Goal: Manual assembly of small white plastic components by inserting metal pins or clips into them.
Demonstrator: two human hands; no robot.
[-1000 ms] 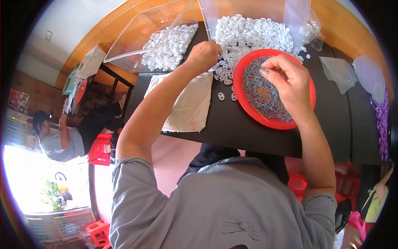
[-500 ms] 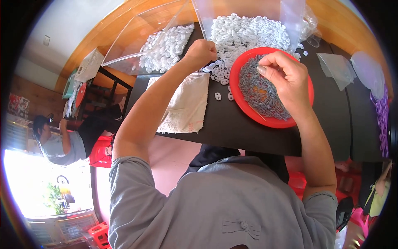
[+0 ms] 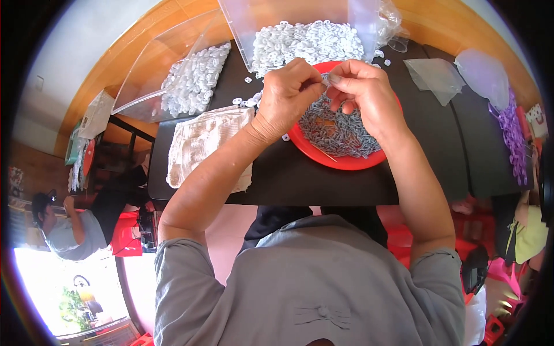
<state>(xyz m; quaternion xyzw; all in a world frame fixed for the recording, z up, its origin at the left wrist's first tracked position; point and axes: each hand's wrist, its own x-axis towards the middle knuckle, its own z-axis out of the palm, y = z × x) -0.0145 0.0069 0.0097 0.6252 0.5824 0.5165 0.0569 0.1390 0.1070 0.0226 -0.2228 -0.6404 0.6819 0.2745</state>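
Note:
Over a red plastic bowl (image 3: 299,138) my two hands meet at the fingertips. My left hand (image 3: 288,95) is closed in a pinch at the bowl's left rim. Thumb and forefinger of my right hand (image 3: 369,98) pinch too, its other fingers curled loosely. Something small and pale shows between the fingertips, too small to make out. The bowl holds many small grey pin-like pieces (image 3: 340,135), with a thin wooden stick (image 3: 322,153) lying on them. Behind my hands lies a heap of white oval two-holed pieces (image 3: 311,43).
A clear plastic bin (image 3: 144,81) with more white pieces lies tipped at the left. A folded cream cloth (image 3: 202,144) is on the dark table (image 3: 323,187). Plastic bags (image 3: 435,78) and a purple chain (image 3: 511,138) are at the right. Another person (image 3: 75,230) sits at far left.
My left hand has come from the white pieces rightward to the bowl, up to my right hand. My right hand has turned toward it. The whole view has shifted slightly.

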